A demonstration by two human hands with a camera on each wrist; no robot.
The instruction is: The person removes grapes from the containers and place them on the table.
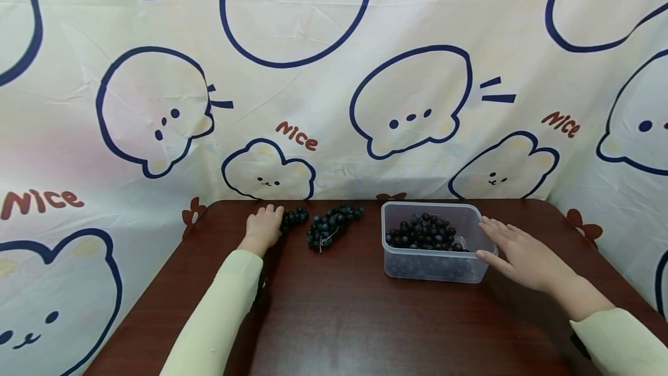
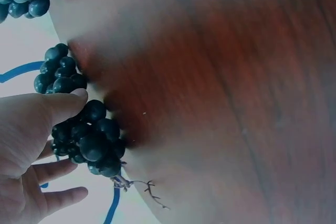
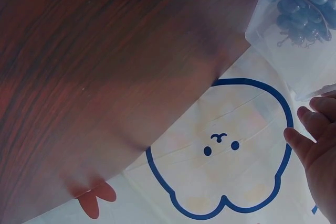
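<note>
At the table's far left, my left hand point(image 1: 264, 226) reaches over a bunch of dark grapes point(image 2: 94, 142). In the left wrist view the thumb lies on one side of the bunch and the fingers on the other, two of them quite straight; a thin bare stem trails from its end. More grapes point(image 1: 294, 219) lie just beyond the thumb. My right hand point(image 1: 524, 257), fingers extended, rests at the right rim of a clear plastic container point(image 1: 435, 268). Dark grapes point(image 1: 425, 231) are heaped inside it, mostly toward its left.
Another grape bunch point(image 1: 334, 225) with a pale stem lies between the left hand and the container. The brown wooden table point(image 1: 365, 318) ends at a cartoon-printed cloth point(image 1: 334, 103) hanging at the back and sides.
</note>
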